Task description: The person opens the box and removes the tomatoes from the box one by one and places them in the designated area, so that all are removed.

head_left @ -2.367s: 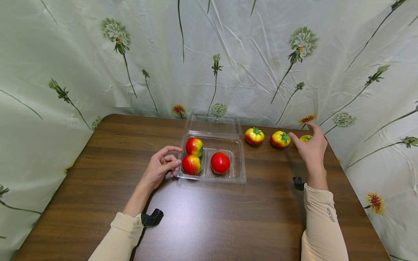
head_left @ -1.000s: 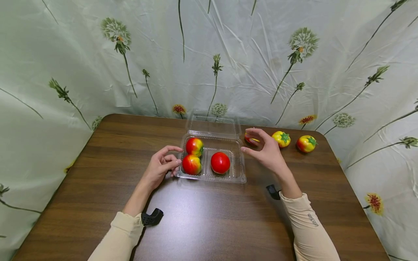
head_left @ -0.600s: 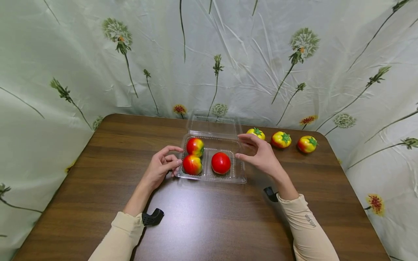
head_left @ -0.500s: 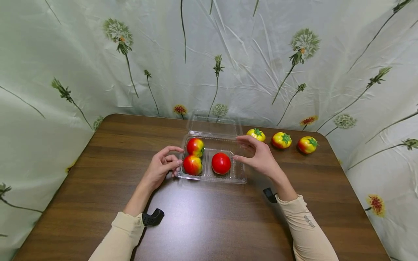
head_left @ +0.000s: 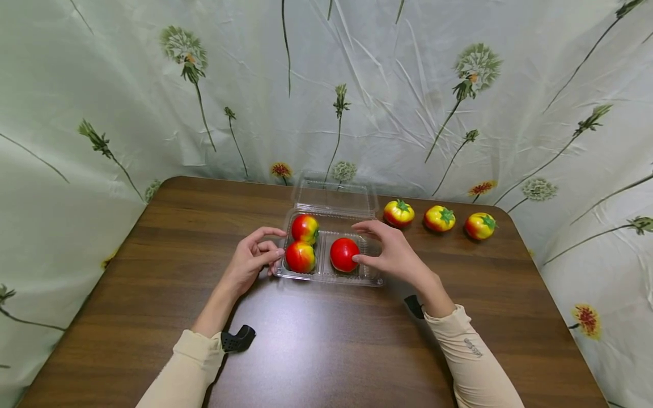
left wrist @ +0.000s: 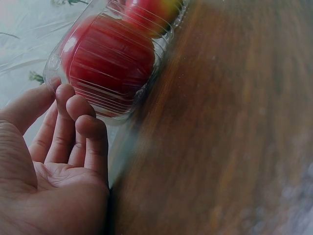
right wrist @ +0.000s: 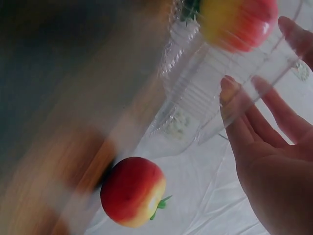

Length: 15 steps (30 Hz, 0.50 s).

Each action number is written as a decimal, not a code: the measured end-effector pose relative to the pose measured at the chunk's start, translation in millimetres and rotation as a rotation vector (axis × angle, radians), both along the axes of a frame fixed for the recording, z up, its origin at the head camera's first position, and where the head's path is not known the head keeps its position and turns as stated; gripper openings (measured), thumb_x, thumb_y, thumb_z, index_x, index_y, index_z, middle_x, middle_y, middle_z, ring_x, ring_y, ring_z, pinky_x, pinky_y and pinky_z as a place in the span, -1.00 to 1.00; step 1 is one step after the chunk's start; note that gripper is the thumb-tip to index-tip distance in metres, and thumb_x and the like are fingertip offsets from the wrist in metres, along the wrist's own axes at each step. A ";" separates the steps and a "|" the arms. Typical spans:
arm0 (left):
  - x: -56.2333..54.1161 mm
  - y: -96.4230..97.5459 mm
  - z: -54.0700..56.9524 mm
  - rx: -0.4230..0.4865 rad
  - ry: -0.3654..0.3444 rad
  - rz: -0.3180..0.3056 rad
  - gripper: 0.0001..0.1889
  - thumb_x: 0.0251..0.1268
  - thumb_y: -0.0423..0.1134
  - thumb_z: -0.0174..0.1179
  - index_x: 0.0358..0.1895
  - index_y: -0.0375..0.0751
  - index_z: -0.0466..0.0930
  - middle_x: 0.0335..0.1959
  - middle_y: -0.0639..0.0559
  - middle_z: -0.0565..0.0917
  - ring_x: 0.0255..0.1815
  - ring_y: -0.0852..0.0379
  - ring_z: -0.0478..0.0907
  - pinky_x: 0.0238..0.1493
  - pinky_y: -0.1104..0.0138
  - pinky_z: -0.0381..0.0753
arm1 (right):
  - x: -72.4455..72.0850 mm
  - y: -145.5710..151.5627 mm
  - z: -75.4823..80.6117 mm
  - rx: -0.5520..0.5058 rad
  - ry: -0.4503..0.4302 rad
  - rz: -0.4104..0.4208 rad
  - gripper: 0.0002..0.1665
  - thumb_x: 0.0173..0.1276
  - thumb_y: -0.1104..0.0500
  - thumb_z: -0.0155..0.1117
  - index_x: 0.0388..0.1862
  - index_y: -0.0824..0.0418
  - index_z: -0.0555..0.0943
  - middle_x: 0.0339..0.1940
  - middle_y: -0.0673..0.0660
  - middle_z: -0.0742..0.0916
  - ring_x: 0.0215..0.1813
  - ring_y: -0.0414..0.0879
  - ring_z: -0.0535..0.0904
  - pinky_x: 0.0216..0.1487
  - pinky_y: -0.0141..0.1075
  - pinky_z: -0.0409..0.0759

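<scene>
A clear plastic clamshell container [head_left: 371, 273] stands on the table with its lid [head_left: 334, 197] folded back. In its left compartment, two red-and-yellow tomatoes [head_left: 305, 229] sit one behind the other; a red tomato [head_left: 344, 254] sits in the right one. My left hand [head_left: 248, 258] pinches the container's left rim between thumb and fingers [left wrist: 63, 98]. My right hand [head_left: 391, 253] is spread over the right wall, its thumb tip overlapping the red tomato's edge in the head view. The right wrist view shows fingers [right wrist: 239, 112] beside the plastic wall, with nothing gripped.
Three yellow-and-red tomatoes with green leafy tops, the nearest one [head_left: 398, 213] close to the container, line the back right of the brown wooden table [head_left: 326, 351]. A white curtain [head_left: 408, 102] with printed dandelions hangs right behind the table's back edge.
My right hand has moved left from the far-right tomato, past the other two, to the red tomato in the container. My left hand has stayed at the rim.
</scene>
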<state>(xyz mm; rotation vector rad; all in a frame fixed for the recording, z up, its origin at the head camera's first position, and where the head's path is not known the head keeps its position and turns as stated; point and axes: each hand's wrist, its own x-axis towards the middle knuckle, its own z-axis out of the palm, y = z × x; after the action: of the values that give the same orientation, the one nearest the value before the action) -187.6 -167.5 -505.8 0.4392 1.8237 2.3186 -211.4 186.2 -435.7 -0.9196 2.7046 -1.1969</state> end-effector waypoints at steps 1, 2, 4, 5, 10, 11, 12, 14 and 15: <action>-0.2 0.0 0.0 -0.001 0.001 0.000 -0.63 0.46 -0.56 0.19 0.26 -0.35 0.47 -0.50 0.04 0.65 -0.58 0.12 0.48 -0.52 0.42 0.60 | 0.3 -1.2 -0.3 0.007 0.007 0.006 -0.24 0.18 0.24 0.67 0.34 0.31 0.56 0.28 0.28 0.69 0.32 0.20 0.65 0.39 0.05 0.59; -0.3 0.0 0.1 -0.002 0.001 0.000 -0.63 0.46 -0.56 0.19 0.26 -0.35 0.47 -0.50 0.04 0.65 -0.58 0.12 0.48 -0.53 0.42 0.60 | 0.5 -2.3 -1.1 0.012 0.013 0.011 -0.24 0.19 0.25 0.67 0.34 0.32 0.56 0.28 0.28 0.69 0.32 0.20 0.64 0.39 0.06 0.59; -0.4 -0.2 0.4 -0.004 0.000 0.001 -0.63 0.46 -0.56 0.19 0.26 -0.34 0.47 -0.50 0.04 0.65 -0.58 0.13 0.48 -0.52 0.42 0.61 | 0.7 -4.3 -2.2 0.026 0.022 0.015 -0.24 0.19 0.24 0.67 0.35 0.32 0.56 0.28 0.26 0.69 0.32 0.19 0.64 0.38 0.07 0.60; -0.4 -0.3 0.5 -0.004 -0.001 0.001 -0.63 0.46 -0.56 0.19 0.26 -0.33 0.47 -0.50 0.04 0.65 -0.58 0.13 0.49 -0.52 0.42 0.61 | 0.7 -5.2 -2.5 0.036 0.026 0.016 -0.24 0.19 0.23 0.67 0.35 0.32 0.56 0.28 0.25 0.69 0.32 0.19 0.63 0.38 0.07 0.60; 0.1 -0.3 1.4 0.001 0.000 0.001 -0.63 0.46 -0.56 0.20 0.25 -0.31 0.48 -0.50 0.00 0.63 -0.57 0.13 0.49 -0.52 0.42 0.60 | 0.4 -10.6 -1.8 0.088 0.016 0.030 -0.20 0.17 0.16 0.69 0.36 0.30 0.57 0.30 0.23 0.69 0.30 0.19 0.63 0.37 0.07 0.60; 0.3 -0.2 1.6 0.004 0.000 0.001 -0.63 0.46 -0.56 0.20 0.25 -0.31 0.49 -0.50 -0.01 0.63 -0.57 0.13 0.49 -0.52 0.42 0.60 | 0.3 -12.0 -1.6 0.104 0.013 0.037 -0.18 0.17 0.15 0.69 0.38 0.30 0.56 0.31 0.24 0.69 0.30 0.19 0.64 0.37 0.07 0.61; 0.4 -0.1 1.7 0.005 0.002 0.000 -0.63 0.46 -0.56 0.20 0.25 -0.31 0.49 -0.50 -0.02 0.63 -0.58 0.13 0.49 -0.53 0.42 0.60 | 0.4 -13.3 -1.3 0.117 0.008 0.043 -0.15 0.17 0.15 0.69 0.40 0.31 0.54 0.33 0.25 0.68 0.30 0.19 0.64 0.36 0.08 0.61; 0.5 0.2 1.9 0.009 0.002 -0.001 -0.63 0.45 -0.57 0.20 0.25 -0.30 0.49 -0.50 -0.02 0.63 -0.58 0.13 0.49 -0.53 0.42 0.60 | 0.7 -16.3 -0.3 0.143 -0.002 0.057 -0.10 0.17 0.14 0.68 0.45 0.31 0.50 0.36 0.26 0.67 0.29 0.19 0.64 0.36 0.08 0.61; 0.5 0.4 1.9 0.010 0.002 -0.002 -0.63 0.46 -0.57 0.20 0.25 -0.30 0.49 -0.50 -0.02 0.63 -0.58 0.13 0.49 -0.53 0.42 0.60 | 0.9 -17.9 0.0 0.157 -0.004 0.063 -0.08 0.17 0.14 0.68 0.47 0.31 0.48 0.37 0.27 0.66 0.29 0.19 0.64 0.35 0.08 0.61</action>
<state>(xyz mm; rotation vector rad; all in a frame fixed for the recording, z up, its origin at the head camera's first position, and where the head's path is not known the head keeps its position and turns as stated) -187.1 -167.1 -503.9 0.4443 1.8125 2.3282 -210.5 168.3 -435.7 -0.9714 2.6975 -0.9577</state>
